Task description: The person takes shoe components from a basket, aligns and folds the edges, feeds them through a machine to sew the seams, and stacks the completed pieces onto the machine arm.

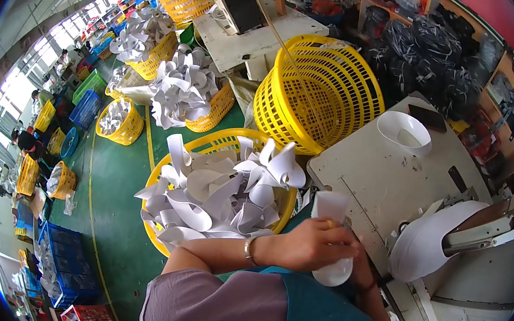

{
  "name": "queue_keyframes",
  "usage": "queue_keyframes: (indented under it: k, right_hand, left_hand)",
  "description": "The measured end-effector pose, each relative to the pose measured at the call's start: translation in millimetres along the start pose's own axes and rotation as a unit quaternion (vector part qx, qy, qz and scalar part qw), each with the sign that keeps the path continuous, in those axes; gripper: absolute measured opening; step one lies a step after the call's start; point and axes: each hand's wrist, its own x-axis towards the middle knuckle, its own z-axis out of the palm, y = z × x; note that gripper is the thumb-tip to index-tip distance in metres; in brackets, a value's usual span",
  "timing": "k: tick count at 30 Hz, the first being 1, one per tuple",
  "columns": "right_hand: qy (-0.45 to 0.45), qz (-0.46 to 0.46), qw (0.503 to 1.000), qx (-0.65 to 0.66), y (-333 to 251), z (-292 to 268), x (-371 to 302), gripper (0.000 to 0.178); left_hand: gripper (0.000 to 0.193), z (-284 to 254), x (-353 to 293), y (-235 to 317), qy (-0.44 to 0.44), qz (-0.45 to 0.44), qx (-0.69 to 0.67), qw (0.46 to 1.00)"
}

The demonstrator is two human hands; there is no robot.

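Note:
My left hand, with a ring and a bracelet, is wrapped round a curved white sheet piece in front of my body. The piece stands upright; its rounded lower end shows below my fingers. Close behind it, my right hand is mostly hidden by the left hand and the piece, so its fingers cannot be made out. To my left, a large yellow basket is heaped with similar curved white pieces. On the machine at my right sits another white curved sheet, under a metal arm.
A pale worktable carries a white oval ring and a dark phone-like slab. Beyond stands a tall yellow basket with a thin stick in it. More filled baskets line the green floor; shelves hold black bags.

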Motion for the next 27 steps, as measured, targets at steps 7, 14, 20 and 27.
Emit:
queue_keyframes:
  k: [7,14,20,27]
  right_hand:
    - [-0.042,-0.056,0.997,-0.030,-18.9,-5.5,7.5,0.025]
    - [0.109,-0.031,0.991,0.067,-43.0,-14.7,-15.3,0.012]
    - [0.164,-0.185,0.945,-0.215,-61.8,-23.7,-16.7,0.018]
    - [0.188,-0.227,0.940,-0.173,-71.8,-56.4,-45.6,0.029]
  left_hand:
    - [0.026,9.6,16.7,10.8,-0.027,0.033,-0.093,0.995]
    - [0.024,-2.3,22.6,-2.5,0.158,-0.117,-0.132,0.972]
    - [0.024,11.1,51.4,-3.3,0.118,-0.302,-0.575,0.751]
    - [0.014,15.5,73.9,-3.0,0.004,-0.263,-0.521,0.812]
